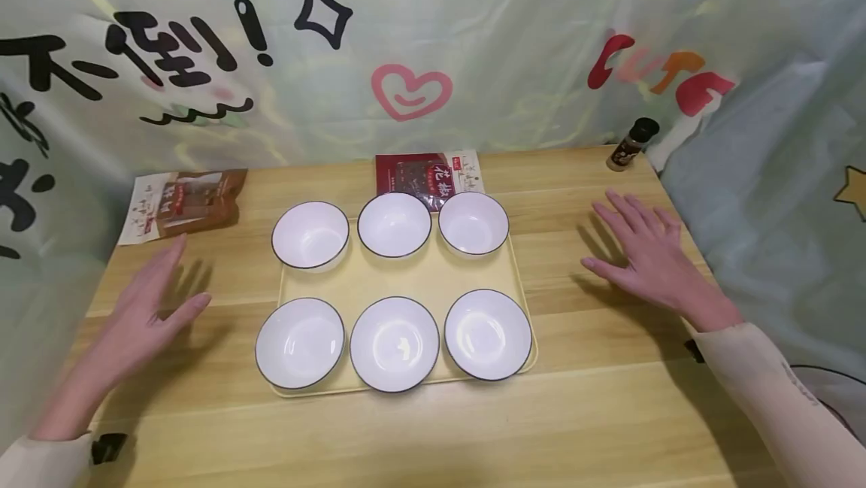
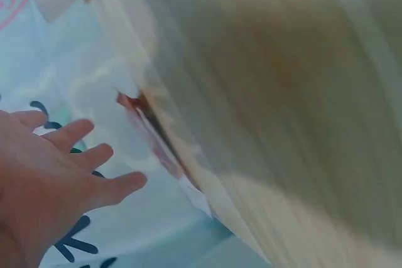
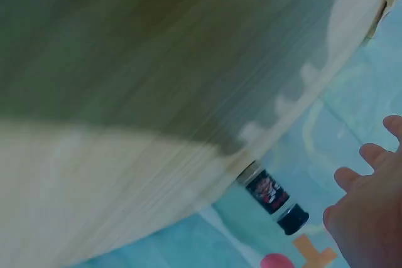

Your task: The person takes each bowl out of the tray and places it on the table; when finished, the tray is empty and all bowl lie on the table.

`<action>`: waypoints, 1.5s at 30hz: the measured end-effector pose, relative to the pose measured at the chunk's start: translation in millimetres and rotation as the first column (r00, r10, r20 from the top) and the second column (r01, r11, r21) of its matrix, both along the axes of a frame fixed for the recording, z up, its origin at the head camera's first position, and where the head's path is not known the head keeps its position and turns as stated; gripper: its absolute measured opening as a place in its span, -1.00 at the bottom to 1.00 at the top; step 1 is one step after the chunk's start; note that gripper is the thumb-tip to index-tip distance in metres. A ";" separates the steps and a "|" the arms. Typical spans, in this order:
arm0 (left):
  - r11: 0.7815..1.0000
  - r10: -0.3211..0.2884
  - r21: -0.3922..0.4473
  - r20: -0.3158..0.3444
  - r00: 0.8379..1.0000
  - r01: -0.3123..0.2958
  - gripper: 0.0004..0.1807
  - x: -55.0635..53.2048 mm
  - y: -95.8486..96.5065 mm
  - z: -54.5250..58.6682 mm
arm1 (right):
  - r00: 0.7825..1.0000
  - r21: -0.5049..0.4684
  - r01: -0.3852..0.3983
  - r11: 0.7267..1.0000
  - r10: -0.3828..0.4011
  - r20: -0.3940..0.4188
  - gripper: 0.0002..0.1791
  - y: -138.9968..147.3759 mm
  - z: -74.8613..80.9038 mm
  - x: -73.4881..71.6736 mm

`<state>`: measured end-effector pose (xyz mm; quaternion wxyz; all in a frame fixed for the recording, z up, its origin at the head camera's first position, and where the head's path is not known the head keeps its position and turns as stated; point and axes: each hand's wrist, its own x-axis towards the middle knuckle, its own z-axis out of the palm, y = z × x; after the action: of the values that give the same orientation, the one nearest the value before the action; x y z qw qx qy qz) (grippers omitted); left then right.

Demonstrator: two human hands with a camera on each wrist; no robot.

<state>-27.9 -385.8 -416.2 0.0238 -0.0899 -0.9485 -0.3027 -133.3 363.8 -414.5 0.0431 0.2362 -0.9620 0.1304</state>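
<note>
White bowls with dark rims stand on a pale yellow tray (image 1: 399, 281) in two rows of three, such as the front middle bowl (image 1: 395, 345) and the back left bowl (image 1: 310, 236). To the tray's left, my left hand (image 1: 135, 319) hovers over the table with fingers extended and holds nothing. A brown spice packet (image 1: 186, 204) lies just beyond its fingertips. On the other side my right hand (image 1: 643, 259) is spread in the air, also holding nothing. The nearest thing to it is a black-capped spice bottle (image 1: 632, 144), also seen in the right wrist view.
Behind the back row lies a red and white packet (image 1: 426, 172), partly covered by bowls. A pale printed cloth (image 1: 514, 44) hangs along the back and sides of the wooden table (image 1: 433, 435). Both hands cast shadows on the wood.
</note>
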 end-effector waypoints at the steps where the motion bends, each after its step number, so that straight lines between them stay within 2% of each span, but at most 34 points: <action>1: 0.999 -0.004 0.036 -0.006 1.000 0.005 0.02 -0.5 4.0 1.2 | 1.000 -0.020 -0.009 1.000 0.009 -0.004 0.06 -2.2 0.4 -1.1; 3: 0.997 -0.007 0.081 -0.012 1.000 0.008 0.01 -1.5 13.2 3.2 | 1.000 -0.060 -0.026 0.998 0.026 -0.010 0.05 -7.3 2.0 -3.4; 7: 0.988 -0.061 0.142 -0.036 0.998 0.065 0.00 -4.1 32.9 3.8 | 0.999 -0.138 -0.049 0.989 0.047 -0.015 0.02 -18.5 2.8 -8.4; 13: 0.968 -0.145 0.194 -0.080 0.986 0.158 0.05 -3.5 60.0 -0.8 | 0.998 -0.211 -0.066 0.975 0.068 0.002 0.01 -39.2 3.8 -16.2; 18: 0.954 -0.175 0.232 -0.082 0.981 0.189 0.00 -6.1 76.6 -5.5 | 0.995 -0.271 -0.095 0.958 0.103 0.015 -0.05 -55.2 7.6 -23.3; 24: 0.939 -0.184 0.291 -0.020 0.983 0.182 -0.07 -6.5 86.9 -7.4 | 0.989 -0.313 -0.133 0.940 0.147 0.021 -0.09 -70.3 4.4 -31.7; 28: 0.935 -0.165 0.328 0.062 0.984 0.136 -0.15 -3.3 89.6 -9.0 | 0.986 -0.349 -0.137 0.927 0.163 0.045 -0.13 -80.3 3.2 -36.6; 32: 0.931 -0.152 0.351 0.132 0.980 0.097 -0.21 -1.4 92.8 -12.1 | 0.976 -0.403 -0.129 0.906 0.187 0.109 -0.16 -88.6 -0.1 -40.4; 35: 0.931 -0.149 0.354 0.150 0.977 0.087 -0.22 -1.2 95.5 -14.8 | 0.966 -0.439 -0.127 0.889 0.211 0.147 -0.17 -95.4 -3.9 -41.2; 39: 0.924 -0.148 0.374 0.150 0.978 0.082 -0.24 -1.9 97.6 -19.3 | 0.959 -0.473 -0.138 0.870 0.237 0.156 -0.18 -106.5 -6.8 -41.0; 45: 0.912 -0.152 0.406 0.184 0.971 0.065 -0.26 -3.6 99.0 -25.5 | 0.951 -0.474 -0.113 0.873 0.234 0.204 -0.17 -118.7 -3.1 -41.1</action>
<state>-31.5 -286.9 -441.7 -0.0763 -0.1033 -0.8580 -0.4973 -174.5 245.1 -417.6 -0.0387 0.2865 -0.8764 0.3852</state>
